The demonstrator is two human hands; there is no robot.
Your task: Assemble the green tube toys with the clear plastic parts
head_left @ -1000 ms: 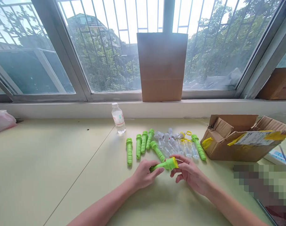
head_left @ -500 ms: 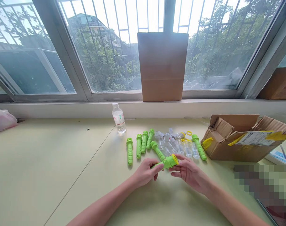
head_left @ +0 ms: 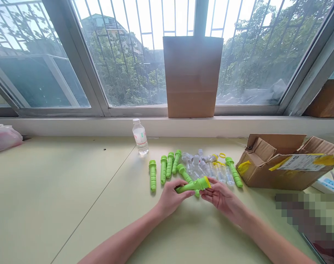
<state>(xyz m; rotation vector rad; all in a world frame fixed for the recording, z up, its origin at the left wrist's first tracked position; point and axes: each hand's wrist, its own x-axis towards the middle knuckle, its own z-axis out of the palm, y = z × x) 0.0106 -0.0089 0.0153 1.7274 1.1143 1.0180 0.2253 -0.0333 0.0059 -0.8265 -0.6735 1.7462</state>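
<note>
My left hand [head_left: 173, 198] is closed around the narrow end of a green plastic flashlight-shaped tube [head_left: 193, 186], its thumb lying along the near side. A yellow ring [head_left: 207, 182] sits on the wide end of this tube. My right hand [head_left: 221, 198] pinches that ring end, with its other fingers curled below. Just behind the held tube lies another green tube [head_left: 184, 173], partly covered by it. Several more green tubes [head_left: 163, 170] lie to the left. Clear plastic pieces [head_left: 197, 167] are heaped beyond my hands, with loose yellow rings [head_left: 222, 155] among and behind them.
An opened cardboard box [head_left: 279, 176] stands at the right, with a single green tube [head_left: 234, 172] beside it. Farther back is a water bottle [head_left: 140, 139]. A pink plastic bag [head_left: 6, 137] lies far left, and a white power strip [head_left: 327, 185] is partly behind the box.
The held green tube has turned so that more of its length shows, and my left thumb has slid lower along it. My right fingers remain at the yellow ring end.
</note>
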